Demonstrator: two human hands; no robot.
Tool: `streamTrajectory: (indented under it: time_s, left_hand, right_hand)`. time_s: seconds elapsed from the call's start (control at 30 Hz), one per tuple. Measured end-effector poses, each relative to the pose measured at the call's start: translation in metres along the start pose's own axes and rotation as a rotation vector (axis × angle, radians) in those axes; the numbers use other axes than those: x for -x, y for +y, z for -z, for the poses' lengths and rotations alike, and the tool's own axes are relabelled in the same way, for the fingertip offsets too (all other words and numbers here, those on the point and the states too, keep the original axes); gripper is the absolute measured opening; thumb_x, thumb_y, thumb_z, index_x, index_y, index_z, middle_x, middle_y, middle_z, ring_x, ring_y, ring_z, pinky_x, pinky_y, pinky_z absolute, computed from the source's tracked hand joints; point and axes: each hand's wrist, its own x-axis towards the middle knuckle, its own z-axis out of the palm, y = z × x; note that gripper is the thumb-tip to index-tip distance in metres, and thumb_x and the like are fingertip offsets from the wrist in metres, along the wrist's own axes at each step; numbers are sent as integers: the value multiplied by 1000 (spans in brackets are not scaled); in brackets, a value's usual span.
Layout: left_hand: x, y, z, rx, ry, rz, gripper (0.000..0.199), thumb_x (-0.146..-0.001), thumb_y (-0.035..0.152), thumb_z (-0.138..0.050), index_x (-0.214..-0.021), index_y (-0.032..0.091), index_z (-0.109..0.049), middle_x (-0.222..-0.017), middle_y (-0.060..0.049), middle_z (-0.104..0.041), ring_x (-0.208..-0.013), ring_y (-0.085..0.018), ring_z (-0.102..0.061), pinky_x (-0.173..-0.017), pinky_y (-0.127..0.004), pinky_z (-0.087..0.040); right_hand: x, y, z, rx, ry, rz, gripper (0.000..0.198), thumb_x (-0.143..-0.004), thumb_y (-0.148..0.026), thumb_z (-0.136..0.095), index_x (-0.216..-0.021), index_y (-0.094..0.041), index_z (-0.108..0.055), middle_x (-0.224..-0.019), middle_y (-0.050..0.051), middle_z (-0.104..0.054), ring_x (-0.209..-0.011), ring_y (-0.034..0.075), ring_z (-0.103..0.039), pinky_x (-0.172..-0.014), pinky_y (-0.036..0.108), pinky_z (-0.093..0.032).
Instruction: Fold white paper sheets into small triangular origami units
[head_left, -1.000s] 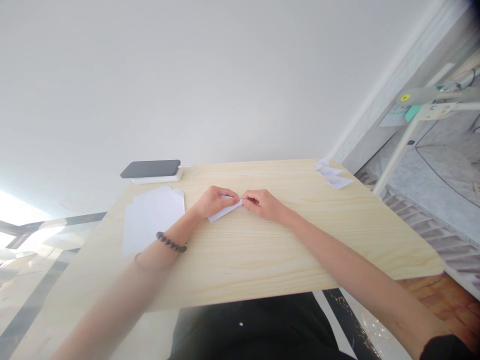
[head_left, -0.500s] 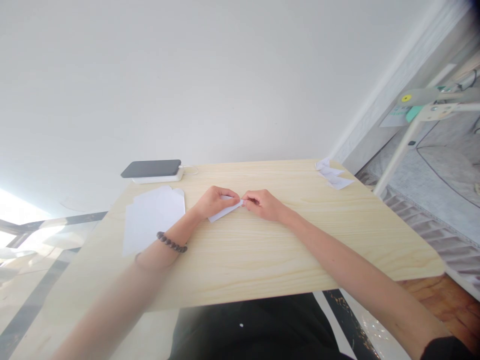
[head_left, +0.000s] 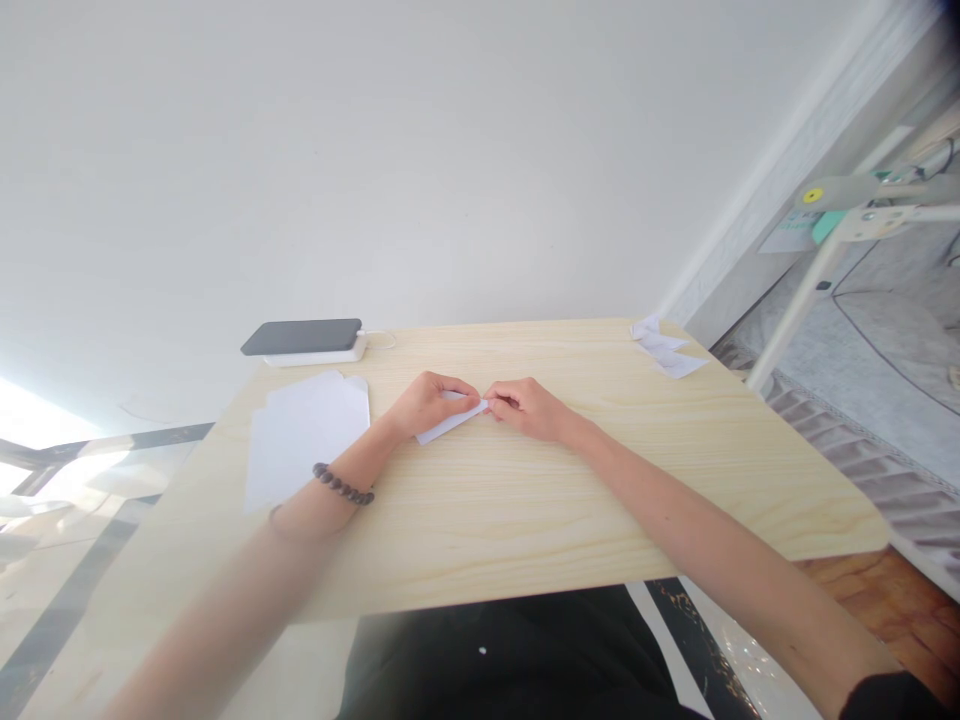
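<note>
Paper strip point(head_left: 451, 426) is mid-tabletop point(head_left: 517, 510), looks part-folded; fingers of left hand point(head_left: 426, 406) pinch it, those of right hand point(head_left: 529, 409) close on its tip. Folded pieces point(head_left: 664, 346) at far right corner, apparently done. Flat sheets point(head_left: 304, 425) at left look unfolded, likely remaining.

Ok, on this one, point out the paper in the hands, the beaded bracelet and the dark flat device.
Paper point(head_left: 450, 423): head view, on its exposed near strip.
Beaded bracelet point(head_left: 343, 488): head view, on its middle beads.
Dark flat device point(head_left: 304, 337): head view, mid top face.
</note>
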Motion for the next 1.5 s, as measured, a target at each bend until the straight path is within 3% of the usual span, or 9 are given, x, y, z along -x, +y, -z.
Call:
streamTrajectory:
  time_s: [0.13, 0.3, 0.63, 0.8, 0.97, 1.13, 1.27, 1.37, 1.5]
  left_hand:
    - [-1, 0, 0, 4, -8, -4, 27, -71, 40, -54, -79, 19, -68, -78, 1, -67, -69, -14, -57, -61, -21, -40]
    - [0, 3, 1, 12, -16, 0, 28, -71, 40, -54, -79, 18, -68, -77, 0, -66, -69, -14, -56, -61, -21, -41]
    - [1, 3, 1, 3, -5, 11, 30, -71, 42, -52, -80, 17, -68, -75, 0, -66, -66, -14, -56, -59, -22, -41]
    - [1, 3, 0, 23, -9, -4, 29, -70, 42, -53, -78, 18, -68, -76, 0, -67, -68, -15, -57, -61, -23, -41]
    - [1, 2, -1, 31, 4, -3, 28, -70, 42, -54, -76, 18, -68, -79, -1, -66, -71, -15, -57, -61, -22, -41]
    - [-2, -3, -4, 176, 62, 19, 42, -70, 42, -56, -104, 18, -56, -82, -3, -63, -64, -13, -55, -52, -21, -40]
    - [-5, -10, -6, 326, 88, -4, 49, -70, 34, -57, -114, 17, -43, -84, -4, -62, -65, -11, -57, -60, -23, -43]
    - [-6, -13, -7, 336, 101, -26, 37, -70, 33, -56, -102, 15, -51, -88, -5, -61, -70, -12, -57, -66, -25, -45]
    - [-6, -14, -7, 293, 94, -55, 29, -72, 34, -54, -92, 14, -57, -93, -5, -61, -76, -14, -56, -69, -26, -45]
  right_hand:
    - [0, 0, 1, -29, -14, -14, 23, -80, -20, -36, -76, -15, -57, -65, 0, -55, -53, 6, -42, -52, 19, -32]
    - [0, 0, -1, 10, 7, -23, 25, -81, -29, -38, -74, -14, -57, -58, -2, -50, -49, 6, -36, -48, 19, -29]
    - [1, -2, 3, -48, -30, -25, 21, -78, -19, -36, -74, -14, -57, -67, 0, -57, -55, 7, -44, -55, 20, -34]
    - [1, -1, 1, -22, -11, -16, 23, -79, -29, -40, -75, -14, -57, -57, -3, -48, -49, 6, -36, -48, 19, -29]
    - [-1, -1, 0, 28, 16, 3, 22, -78, -28, -40, -75, -14, -57, -55, -3, -44, -49, 7, -35, -48, 19, -28]
    - [-3, 8, 6, 186, 240, -26, 21, -78, -25, -39, -71, -15, -56, -59, -2, -50, -53, 8, -40, -53, 21, -29]
    - [-3, 20, 14, 260, 381, -126, 22, -78, -26, -40, -70, -16, -56, -55, -2, -49, -49, 8, -38, -51, 21, -29]
    - [-3, 25, 15, 269, 370, -108, 19, -77, -27, -44, -78, -15, -59, -64, 0, -55, -55, 10, -44, -56, 22, -33]
    - [-4, 20, 11, 184, 348, 28, 30, -74, -27, -49, -102, -17, -55, -93, 5, -60, -77, 14, -53, -70, 25, -39]
